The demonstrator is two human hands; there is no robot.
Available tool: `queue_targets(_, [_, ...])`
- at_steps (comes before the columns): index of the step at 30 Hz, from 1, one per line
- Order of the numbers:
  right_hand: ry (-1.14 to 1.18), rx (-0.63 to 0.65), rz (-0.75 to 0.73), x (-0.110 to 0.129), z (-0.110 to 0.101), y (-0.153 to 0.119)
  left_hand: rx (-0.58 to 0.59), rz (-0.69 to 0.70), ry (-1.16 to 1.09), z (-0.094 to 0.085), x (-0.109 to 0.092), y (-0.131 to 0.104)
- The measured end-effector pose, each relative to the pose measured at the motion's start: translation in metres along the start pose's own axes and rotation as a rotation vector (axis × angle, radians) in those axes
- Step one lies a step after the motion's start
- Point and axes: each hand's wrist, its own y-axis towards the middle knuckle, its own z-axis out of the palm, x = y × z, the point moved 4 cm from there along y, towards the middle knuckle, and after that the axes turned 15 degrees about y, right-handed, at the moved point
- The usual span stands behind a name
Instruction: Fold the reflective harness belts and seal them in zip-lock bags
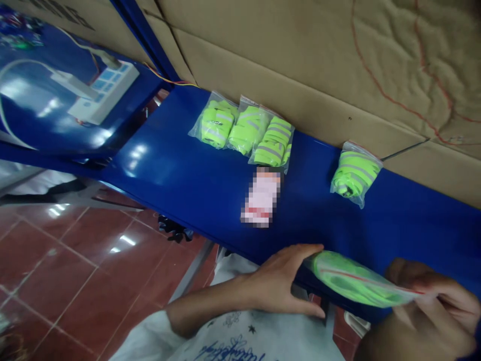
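Observation:
A clear zip bag with a red seal line and neon green material inside (349,281) is held over the front edge of the blue table. My right hand (432,301) pinches its sealed edge at the right end. At the bag's left end is my left hand (281,281), thumb and fingers spread apart, its fingertips close to the plastic. Three similar packed bags (218,123) (248,128) (273,143) lie side by side at the back of the table, and another (356,173) lies apart on the right.
A blurred-out pink and white rectangle (261,197) lies on the blue table (180,165). Cardboard (300,65) stands along the back. A white power strip (105,93) with plugs sits on the left table. Red floor tiles (75,260) show below.

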Motion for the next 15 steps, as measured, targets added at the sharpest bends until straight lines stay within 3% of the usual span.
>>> queue_targets(3, [0.123, -0.121, 0.001, -0.005, -0.016, 0.004, -0.009, -0.005, -0.072, 0.005, -0.002, 0.010])
queue_targets(6, [0.085, -0.245, 0.073, -0.015, -0.030, 0.010, -0.027, -0.025, -0.213, 0.002, -0.001, 0.013])
queue_targets(8, [0.109, -0.250, 0.162, -0.024, -0.030, 0.009, -0.051, -0.052, -0.331, 0.000, 0.003, 0.012])
queue_targets(13, [0.225, 0.103, 0.556, -0.057, -0.005, -0.023, -0.212, -0.112, -0.506, -0.002, 0.014, 0.012])
queue_targets(15, [0.218, 0.180, 0.648, -0.069, 0.002, -0.037, -0.286, -0.100, -0.497, -0.005, 0.015, 0.012])
